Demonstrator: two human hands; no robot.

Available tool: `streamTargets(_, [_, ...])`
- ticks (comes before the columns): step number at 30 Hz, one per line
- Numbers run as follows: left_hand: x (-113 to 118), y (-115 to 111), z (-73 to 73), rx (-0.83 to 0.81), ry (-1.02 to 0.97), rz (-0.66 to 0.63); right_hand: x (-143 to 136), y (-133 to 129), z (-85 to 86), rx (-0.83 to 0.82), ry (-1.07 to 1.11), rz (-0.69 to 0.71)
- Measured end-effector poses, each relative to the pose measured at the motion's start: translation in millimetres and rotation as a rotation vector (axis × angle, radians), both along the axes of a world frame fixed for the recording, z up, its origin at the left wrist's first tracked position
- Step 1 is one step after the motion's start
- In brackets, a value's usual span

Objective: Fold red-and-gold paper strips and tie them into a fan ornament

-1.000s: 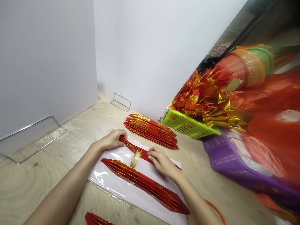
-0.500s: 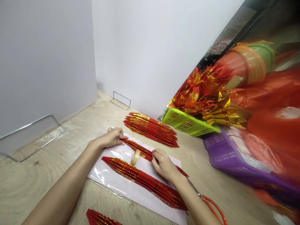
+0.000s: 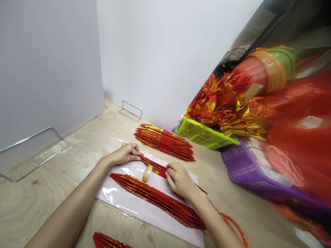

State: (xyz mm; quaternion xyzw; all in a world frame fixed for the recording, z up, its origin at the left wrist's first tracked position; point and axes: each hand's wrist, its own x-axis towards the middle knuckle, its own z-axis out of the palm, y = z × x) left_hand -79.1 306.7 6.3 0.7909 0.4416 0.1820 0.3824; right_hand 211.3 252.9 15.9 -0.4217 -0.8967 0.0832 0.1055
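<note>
A narrow strip of folded red-and-gold paper (image 3: 154,166) lies across a white plastic-covered sheet (image 3: 121,196). At its far left end, my left hand (image 3: 128,152) pinches the tip. My right hand (image 3: 181,181) rests on the strip's right half with fingers curled round it, hiding part of it. A roll of tape (image 3: 147,173) stands on edge between this strip and a thicker folded red-and-gold paper bundle (image 3: 157,199) nearer to me. Beyond the sheet sits another stack of folded red paper (image 3: 164,142).
Orange-handled scissors (image 3: 236,225) lie partly under my right forearm. At right are a lime basket (image 3: 207,133) heaped with red and gold foil pieces and a purple basket (image 3: 248,172). Wire stands (image 3: 130,111) touch the wall. Another red bundle (image 3: 110,240) shows at the bottom edge.
The view has shifted slightly. My left hand has moved a little along the strip's end, and the strip looks narrower. My right hand stays on its right half.
</note>
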Motion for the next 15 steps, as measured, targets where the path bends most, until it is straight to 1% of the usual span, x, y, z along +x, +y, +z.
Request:
streamTargets(4, [-2, 1, -0.9, -0.003, -0.035, 0.003, -2, 10, 13.3, -0.077, -0.032, -0.032])
streamTargets(7, [-3, 2, -1.9, -0.004, -0.060, 0.009, -4, 18, 18.4, -0.164, -0.029, -0.043])
streamTargets(11, [-1, 3, -1.6, 0.000, -0.122, 0.022, -6, 22, 19.9, -0.254, 0.033, -0.051])
streamTargets(15, [3, 1, 1.2, -0.001, -0.197, 0.004, -5, 23, 15.6, -0.307, 0.104, -0.057])
